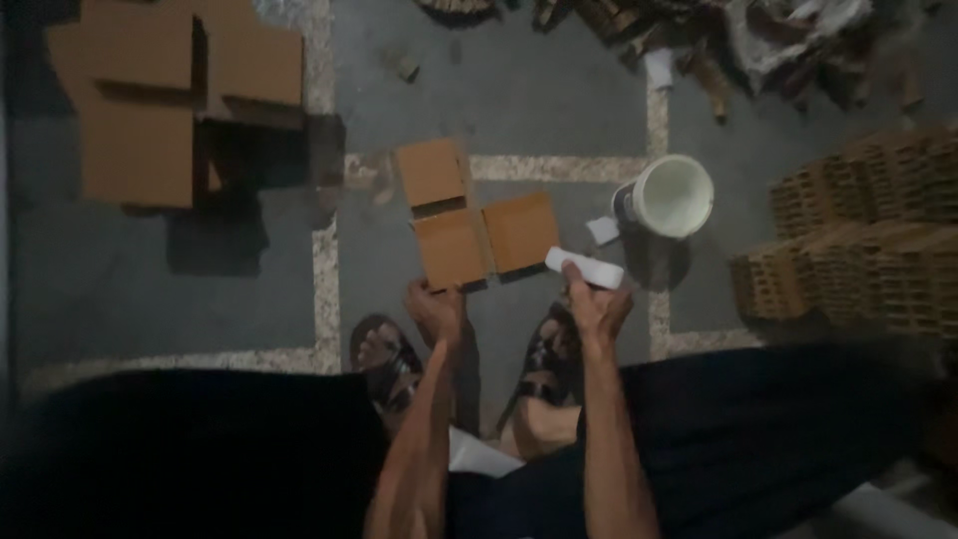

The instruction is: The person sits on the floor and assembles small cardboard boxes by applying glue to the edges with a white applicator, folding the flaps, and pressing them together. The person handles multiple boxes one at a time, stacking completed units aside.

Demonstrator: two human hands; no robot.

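- Grey floor [559, 100] with pale inlaid strips forms the background; scraps and torn card lie along the 12 to 1 o'clock edge.
- Large flattened cardboard sheets [150, 100] lie at 10 o'clock, well apart from the hands.
- Stacked brown lattice pieces [858, 230] fill the 3 o'clock side.
- White bucket [671, 196] stands at 1 o'clock, just beyond the right hand.
- Unfolded small cardboard box [469, 225], flaps spread, sits near centre, directly above both hands at their 12 o'clock.
- Left hand [435, 311] is closed in a pinch on the box's lower edge, holding the card steady.
- Right hand [597, 304] is wrapped around a white strip-like piece [584, 267], probably a label or tape; its tip sits just beside the box's right panel.
- Judged from the pose, good practice is to keep the left grip firm at the edge so the card stays flat while the white piece is brought squarely onto the panel.
- Sandalled feet [384, 359] rest at 6 o'clock.
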